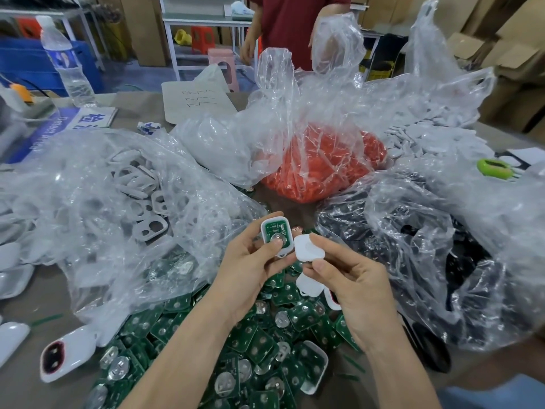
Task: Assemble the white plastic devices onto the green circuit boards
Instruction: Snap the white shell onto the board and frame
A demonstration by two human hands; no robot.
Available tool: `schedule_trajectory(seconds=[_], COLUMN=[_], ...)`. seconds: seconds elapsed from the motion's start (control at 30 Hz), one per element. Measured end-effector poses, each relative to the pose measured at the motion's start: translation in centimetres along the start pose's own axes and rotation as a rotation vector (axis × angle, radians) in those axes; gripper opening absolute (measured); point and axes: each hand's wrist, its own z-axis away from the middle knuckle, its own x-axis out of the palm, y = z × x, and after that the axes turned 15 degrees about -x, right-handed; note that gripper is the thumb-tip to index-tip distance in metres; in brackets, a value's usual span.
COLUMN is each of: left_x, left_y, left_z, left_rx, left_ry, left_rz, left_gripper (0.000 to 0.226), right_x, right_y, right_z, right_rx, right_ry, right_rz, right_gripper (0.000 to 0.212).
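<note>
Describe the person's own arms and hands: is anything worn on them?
Both are bare. The left hand and the right hand wear no gloves, and no ring shows. The left forearm and the right forearm show no sleeve, watch or bracelet up to the picture's edge.

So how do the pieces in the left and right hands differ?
The left-hand shell shows a green board seated inside; the right-hand cover is plain white. The shell has a loop tab at its lower end; the cover shows none. Both are white and rounded.
</note>
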Motion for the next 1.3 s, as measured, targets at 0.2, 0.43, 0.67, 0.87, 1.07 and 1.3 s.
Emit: schedule_trajectory(seconds=[0.2,0.43,0.67,0.87,1.07,1.3], left_x=[0.1,0.2,0.2,0.1,-0.3,-0.3], left_y=[0.0,-0.1,-0.4,-0.3,0.4,0.6], left_z=[0.2,0.4,0.3,0.3,0.5,1.0], left_rx=[-0.004,-0.019,-0.028,-0.065,-0.156,-0.223], left_ry=[-0.011,-0.067,-0.098,-0.076,-0.173,-0.338], left_rz=[-0.02,-0.018,-0.064,-0.055,-0.261,-0.403], left_gripper=[0.035,0.036,0.038,0.029,0.028,0.037], right_x=[-0.6,-0.9,-0.6,-1.8,-3.9,-3.6], right_y=[0.4,1.1,0.8,-0.4,-4.7,-4.4], right_z=[0.2,0.1,-0.1,-1.7,-5.6,-5.7], right_rx=[0.059,0.115,-0.006,-0.284,-0.553,-0.537], right_ry=[0.01,0.094,0.006,-0.248,-0.716,-0.983], right_rz=[-0.138,-0.056,0.174,0.713,0.989,1.004], right_gripper=[0.026,0.035,0.034,0.039,0.041,0.039])
